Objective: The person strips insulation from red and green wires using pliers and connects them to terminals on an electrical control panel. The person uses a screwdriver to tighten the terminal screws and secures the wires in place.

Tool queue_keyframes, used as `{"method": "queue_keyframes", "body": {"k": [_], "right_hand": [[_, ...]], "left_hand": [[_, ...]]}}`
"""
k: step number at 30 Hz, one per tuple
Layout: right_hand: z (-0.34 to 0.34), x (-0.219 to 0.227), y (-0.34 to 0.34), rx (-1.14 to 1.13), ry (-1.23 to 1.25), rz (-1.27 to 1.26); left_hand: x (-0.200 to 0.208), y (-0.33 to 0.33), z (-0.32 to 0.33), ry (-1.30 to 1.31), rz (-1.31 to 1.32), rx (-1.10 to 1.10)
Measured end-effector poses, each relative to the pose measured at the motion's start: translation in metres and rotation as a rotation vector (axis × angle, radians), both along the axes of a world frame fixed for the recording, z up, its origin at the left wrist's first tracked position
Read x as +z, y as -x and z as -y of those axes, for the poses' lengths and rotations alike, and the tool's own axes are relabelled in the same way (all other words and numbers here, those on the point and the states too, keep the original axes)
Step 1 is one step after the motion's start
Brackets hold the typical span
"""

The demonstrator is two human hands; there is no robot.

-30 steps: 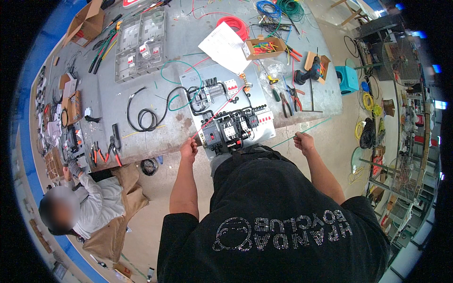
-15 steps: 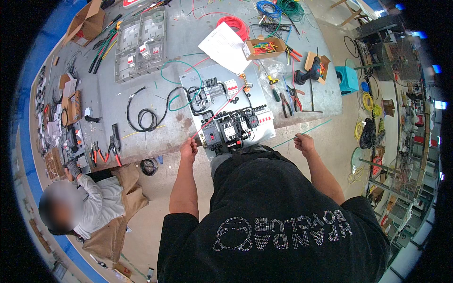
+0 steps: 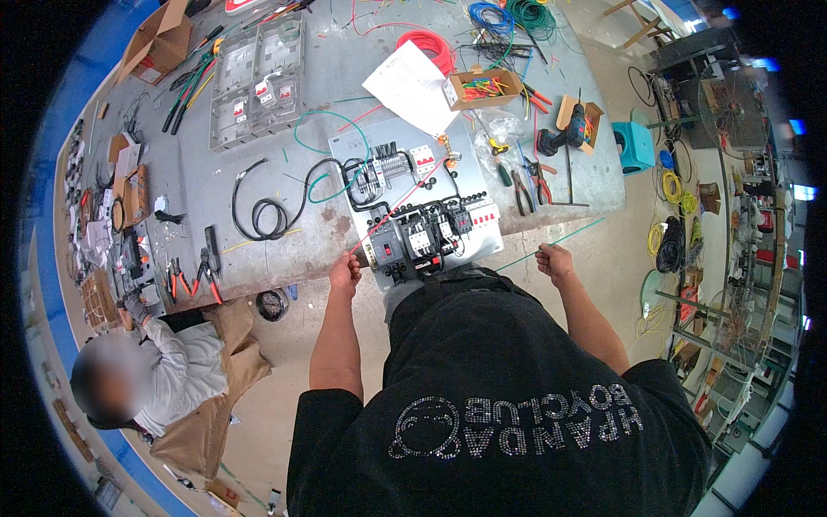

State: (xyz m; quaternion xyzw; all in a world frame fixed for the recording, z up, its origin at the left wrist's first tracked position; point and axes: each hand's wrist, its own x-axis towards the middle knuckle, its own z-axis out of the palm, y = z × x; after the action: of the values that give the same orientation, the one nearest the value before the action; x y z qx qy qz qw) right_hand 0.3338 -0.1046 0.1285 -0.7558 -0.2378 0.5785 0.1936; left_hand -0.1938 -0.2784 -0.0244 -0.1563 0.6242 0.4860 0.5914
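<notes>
Wire-wise: left hand [image 3: 345,274] pinches thin red wire [image 3: 398,204] running up over the grey panel [image 3: 405,207] of breakers at the near table edge | right hand [image 3: 554,260] fisted on thin green wire [image 3: 551,243], off the table's right | far cardboard box [image 3: 485,87] holds colourful wire bits

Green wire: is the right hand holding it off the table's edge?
Yes, the right hand grips the green wire, which runs out past the table edge over the floor.
</notes>
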Motion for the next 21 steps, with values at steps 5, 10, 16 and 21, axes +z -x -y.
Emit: {"method": "queue_keyframes", "body": {"k": [5, 10, 16, 21], "right_hand": [[0.0003, 0.0010, 0.0008, 0.004, -0.006, -0.014], [0.0007, 0.0015, 0.0010, -0.004, 0.002, -0.004], [0.0010, 0.0000, -0.0004, 0.003, 0.001, 0.005], [0.0008, -0.0003, -0.0004, 0.021, -0.014, -0.018]], "left_hand": [[0.0010, 0.0003, -0.0008, 0.016, -0.008, -0.002], [0.0010, 0.0000, 0.0001, 0.009, -0.013, -0.001], [0.0028, 0.0003, 0.0001, -0.008, -0.003, -0.006], [0.0008, 0.0011, 0.0006, -0.003, -0.003, -0.014]]}}
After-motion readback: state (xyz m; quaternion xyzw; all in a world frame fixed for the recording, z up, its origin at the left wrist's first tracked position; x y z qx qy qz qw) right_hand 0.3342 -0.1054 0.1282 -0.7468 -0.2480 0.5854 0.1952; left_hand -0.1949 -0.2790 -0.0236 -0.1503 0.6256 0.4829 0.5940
